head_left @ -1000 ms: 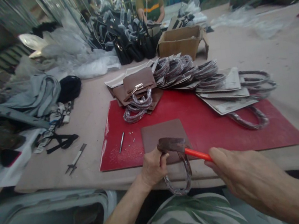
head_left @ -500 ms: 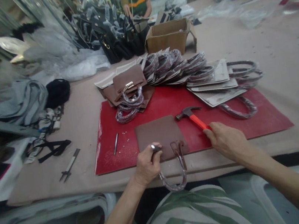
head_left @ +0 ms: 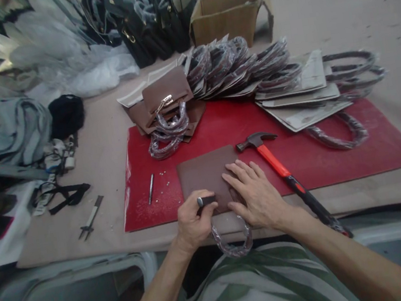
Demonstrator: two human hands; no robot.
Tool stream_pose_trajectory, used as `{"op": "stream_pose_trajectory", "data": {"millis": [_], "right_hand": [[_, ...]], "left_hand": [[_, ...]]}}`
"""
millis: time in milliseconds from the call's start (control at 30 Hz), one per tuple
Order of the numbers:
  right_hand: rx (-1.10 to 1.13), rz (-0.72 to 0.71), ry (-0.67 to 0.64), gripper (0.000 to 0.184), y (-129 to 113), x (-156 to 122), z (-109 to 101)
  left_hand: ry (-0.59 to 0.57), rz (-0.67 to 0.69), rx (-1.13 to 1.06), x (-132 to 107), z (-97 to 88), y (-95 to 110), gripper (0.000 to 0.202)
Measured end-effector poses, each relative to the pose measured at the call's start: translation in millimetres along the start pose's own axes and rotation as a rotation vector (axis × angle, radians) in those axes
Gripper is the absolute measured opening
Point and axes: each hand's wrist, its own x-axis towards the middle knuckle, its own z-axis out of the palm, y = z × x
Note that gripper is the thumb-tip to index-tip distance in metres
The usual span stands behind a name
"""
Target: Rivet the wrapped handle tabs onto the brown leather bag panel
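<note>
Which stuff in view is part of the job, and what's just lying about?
Likely in the job:
- brown panel under the right hand
- wrapped handle at its near edge
- dark tool in the left hand
- hammer
- red mat

Probably just lying about:
- cardboard box
- grey cloth
- black straps
- clear plastic

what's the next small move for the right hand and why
Probably press the brown panel steady with the right hand: it is spread on the panel, the left hand grips a short dark tool over it, and the hammer lies unheld with its head on the red mat.
</note>
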Motion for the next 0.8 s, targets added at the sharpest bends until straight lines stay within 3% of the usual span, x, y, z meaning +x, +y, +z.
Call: {"op": "stream_pose_trajectory", "data": {"millis": [133, 400, 633, 800], "right_hand": [[-0.002, -0.002, -0.019, 0.070, 0.2, 1.0, -3.3], [-0.014, 0.012, -0.051, 0.074, 2.2, 2.3, -1.1], [-0.009, 0.016, -0.068, 0.077, 2.4, 2.6, -1.3], [0.001, 0.015, -0.056, 0.074, 2.3, 3.1, -1.3]], "left_hand": [[-0.018, -0.131, -0.048, 3.2, -3.6, 3.2, 0.010], [-0.013, -0.054, -0.037, -1.4, -5.7, 0.9, 0.015], [0.026, -0.274, -0.110, -4.5, -6.8, -2.3, 0.015], [0.005, -0.153, -0.046, 2.5, -5.2, 4.5, 0.013]]}}
